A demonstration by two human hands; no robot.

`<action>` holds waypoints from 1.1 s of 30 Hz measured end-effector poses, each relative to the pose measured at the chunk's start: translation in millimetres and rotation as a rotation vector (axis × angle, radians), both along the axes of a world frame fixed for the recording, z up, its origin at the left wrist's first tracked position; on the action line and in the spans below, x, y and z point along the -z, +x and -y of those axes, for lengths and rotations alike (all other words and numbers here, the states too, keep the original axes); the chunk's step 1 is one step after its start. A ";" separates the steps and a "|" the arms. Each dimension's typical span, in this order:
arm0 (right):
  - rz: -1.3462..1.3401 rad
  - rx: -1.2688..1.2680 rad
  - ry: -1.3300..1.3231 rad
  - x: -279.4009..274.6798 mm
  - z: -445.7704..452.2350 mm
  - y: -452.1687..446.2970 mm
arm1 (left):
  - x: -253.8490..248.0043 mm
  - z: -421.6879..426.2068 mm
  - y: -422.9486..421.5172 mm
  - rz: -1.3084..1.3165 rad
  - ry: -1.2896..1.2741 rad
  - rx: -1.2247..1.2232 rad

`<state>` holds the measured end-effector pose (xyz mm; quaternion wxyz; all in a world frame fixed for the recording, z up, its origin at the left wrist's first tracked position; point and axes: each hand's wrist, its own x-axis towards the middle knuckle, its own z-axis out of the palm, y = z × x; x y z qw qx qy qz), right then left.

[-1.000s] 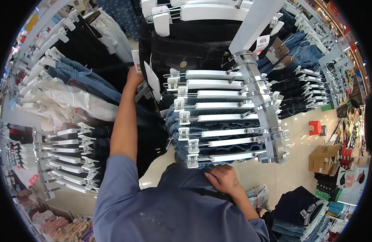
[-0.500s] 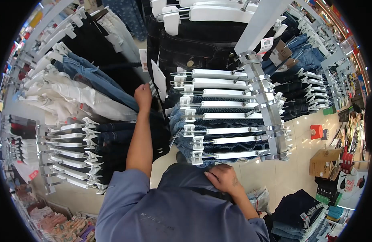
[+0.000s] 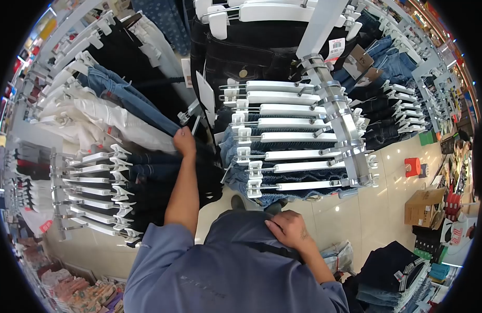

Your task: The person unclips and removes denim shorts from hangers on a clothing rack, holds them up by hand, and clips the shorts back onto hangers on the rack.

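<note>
My left hand [image 3: 184, 142] is closed in a fist in the gap between two racks, beside the hanging blue jeans [image 3: 128, 101] and dark trousers. What its fingers hold is hidden. Just above it, a white hanger with a metal clip [image 3: 188, 111] sticks out. My right hand [image 3: 289, 229] lies on my grey-blue clothing at the front of my body, fingers resting and thumb apart, with nothing visible in it. In front of me, denim garments [image 3: 235, 156] hang from several white clip hangers [image 3: 298, 137] on a metal display arm [image 3: 345, 125].
Black jeans [image 3: 251, 57] with a price tag hang at the back. White trousers [image 3: 126, 125] and black trousers [image 3: 157, 193] fill the left rack. At right are a cardboard box [image 3: 423, 207], a red stool [image 3: 412, 167] and folded jeans [image 3: 387, 271] on the tiled floor side.
My left hand has moved down and slightly toward me, and the clip hanger above it now shows more. The view has shifted a little. My right hand stays in place.
</note>
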<state>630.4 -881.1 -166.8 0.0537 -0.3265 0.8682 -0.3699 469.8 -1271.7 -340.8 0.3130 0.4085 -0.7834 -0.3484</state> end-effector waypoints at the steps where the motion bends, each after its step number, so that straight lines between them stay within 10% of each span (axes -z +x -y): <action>1: -0.003 0.004 -0.005 1.2 -0.1 1.9 | 16.1 3.2 3.9 -0.039 0.038 -0.037; 6: -0.005 0.033 0.002 3.7 -2.6 13.2 | 59.4 -8.6 19.5 -0.595 0.725 -0.249; 33: 0.028 -0.218 0.055 -6.7 -27.3 22.3 | -224.4 -91.1 130.5 -1.170 0.977 0.247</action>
